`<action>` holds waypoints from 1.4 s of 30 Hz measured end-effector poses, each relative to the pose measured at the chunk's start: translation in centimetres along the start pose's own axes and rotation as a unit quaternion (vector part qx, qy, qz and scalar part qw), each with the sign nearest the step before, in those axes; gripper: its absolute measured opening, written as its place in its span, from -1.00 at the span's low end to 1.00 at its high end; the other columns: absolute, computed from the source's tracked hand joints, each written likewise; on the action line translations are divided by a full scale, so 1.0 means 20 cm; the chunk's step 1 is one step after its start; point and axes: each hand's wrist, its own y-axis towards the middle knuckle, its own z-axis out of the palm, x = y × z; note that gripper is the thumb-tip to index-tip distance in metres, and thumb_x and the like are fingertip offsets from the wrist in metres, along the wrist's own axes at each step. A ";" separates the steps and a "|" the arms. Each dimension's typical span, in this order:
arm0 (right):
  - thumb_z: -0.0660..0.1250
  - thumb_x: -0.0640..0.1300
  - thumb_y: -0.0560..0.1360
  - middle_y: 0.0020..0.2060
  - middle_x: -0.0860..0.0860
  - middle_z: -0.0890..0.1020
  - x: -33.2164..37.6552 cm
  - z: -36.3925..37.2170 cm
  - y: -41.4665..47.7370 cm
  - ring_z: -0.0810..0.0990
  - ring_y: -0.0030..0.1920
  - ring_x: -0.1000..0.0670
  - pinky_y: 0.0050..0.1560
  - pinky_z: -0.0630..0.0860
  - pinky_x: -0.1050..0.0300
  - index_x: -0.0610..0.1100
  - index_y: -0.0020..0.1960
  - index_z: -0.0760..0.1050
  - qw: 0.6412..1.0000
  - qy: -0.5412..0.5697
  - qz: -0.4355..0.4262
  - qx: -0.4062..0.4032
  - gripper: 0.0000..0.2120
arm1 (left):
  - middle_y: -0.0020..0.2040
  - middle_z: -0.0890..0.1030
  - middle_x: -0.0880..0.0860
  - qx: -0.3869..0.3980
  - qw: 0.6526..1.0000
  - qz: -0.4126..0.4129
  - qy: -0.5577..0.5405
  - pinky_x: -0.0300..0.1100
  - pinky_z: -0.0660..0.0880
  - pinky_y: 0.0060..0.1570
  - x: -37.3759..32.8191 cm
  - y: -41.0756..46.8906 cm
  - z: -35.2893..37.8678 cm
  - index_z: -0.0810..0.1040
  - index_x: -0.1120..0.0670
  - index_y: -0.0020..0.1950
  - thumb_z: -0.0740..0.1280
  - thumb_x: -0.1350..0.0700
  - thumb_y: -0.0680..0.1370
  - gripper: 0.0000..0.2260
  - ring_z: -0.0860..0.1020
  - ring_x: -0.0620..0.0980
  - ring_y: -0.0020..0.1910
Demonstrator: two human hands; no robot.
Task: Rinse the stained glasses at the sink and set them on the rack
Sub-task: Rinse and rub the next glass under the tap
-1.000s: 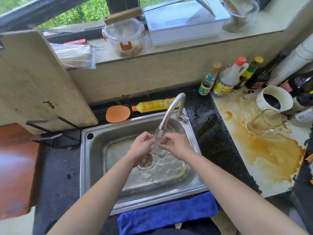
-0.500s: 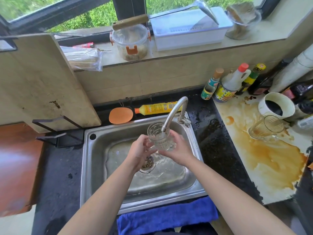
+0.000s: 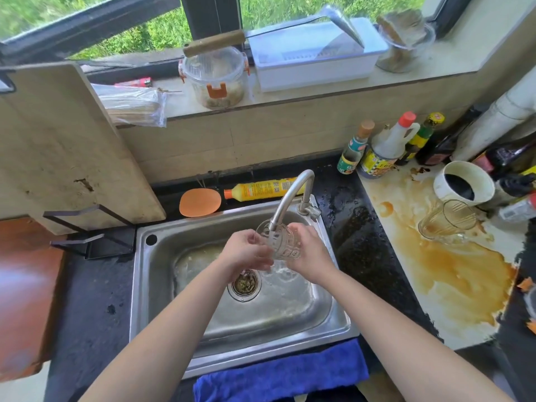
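A clear patterned glass [image 3: 280, 242] is held under the spout of the curved faucet [image 3: 291, 195], above the steel sink [image 3: 156, 288]. My left hand [image 3: 246, 252] grips its left side and my right hand [image 3: 309, 252] wraps round its right side. Water splashes in the basin below it, beside the drain strainer [image 3: 244, 285]. A second glass, stained brown [image 3: 448, 223], lies tipped on the white board at the right in a brown spill. A black wire rack [image 3: 87, 230] stands left of the sink.
A large cutting board [image 3: 63, 146] leans on the rack. A white mug with dark liquid [image 3: 462, 184] and several sauce bottles [image 3: 385, 146] crowd the right counter. A yellow detergent bottle [image 3: 261, 188] and an orange pad [image 3: 200, 202] lie behind the sink. A blue towel [image 3: 281, 375] hangs at the front edge.
The glass was low in the basin between both hands a second ago. It has been lifted up under the spout and is now tilted there.
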 end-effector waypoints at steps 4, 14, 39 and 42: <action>0.52 -0.32 0.38 0.26 0.03 0.36 -0.04 -0.02 0.00 0.45 0.23 0.06 0.15 0.35 0.39 0.05 0.46 0.35 1.000 0.025 0.003 0.010 -0.26 | -0.11 0.68 0.25 -0.086 0.994 0.027 0.057 -0.12 0.58 -0.44 -0.03 0.06 0.11 0.56 0.21 -0.05 0.49 0.26 0.49 -0.87 0.70 0.23 -0.32; 0.14 0.06 0.66 0.22 -0.23 0.64 -0.02 0.02 0.00 0.62 0.17 -0.20 0.22 0.57 -0.19 -0.10 0.43 0.43 0.824 0.493 0.264 0.087 -0.59 | -0.17 0.67 0.20 -0.088 0.995 -0.004 -0.045 -0.20 0.49 -0.57 0.07 0.09 0.10 0.62 0.24 -0.08 0.48 0.08 0.54 -0.78 0.69 0.26 -0.34; 0.74 -0.02 0.15 0.21 0.11 0.55 0.05 -0.06 0.07 0.57 0.24 0.03 0.19 0.60 0.05 0.14 0.26 0.42 0.974 0.168 0.039 0.144 -0.21 | 0.32 0.54 0.06 -0.035 0.991 0.019 -0.128 0.11 0.57 0.17 0.14 0.07 0.03 0.48 -0.04 0.33 0.49 -0.21 0.44 -0.47 0.55 0.06 0.25; 0.71 0.17 0.12 0.19 0.13 0.50 0.12 -0.02 0.08 0.51 0.21 0.07 0.23 0.50 0.07 0.17 0.25 0.41 0.994 0.068 -0.021 0.083 -0.20 | 0.43 0.46 0.01 -0.043 0.978 -0.024 -0.204 0.20 0.59 0.13 0.15 0.06 -0.01 0.31 -0.12 0.52 0.44 -0.37 0.40 -0.24 0.52 0.14 0.33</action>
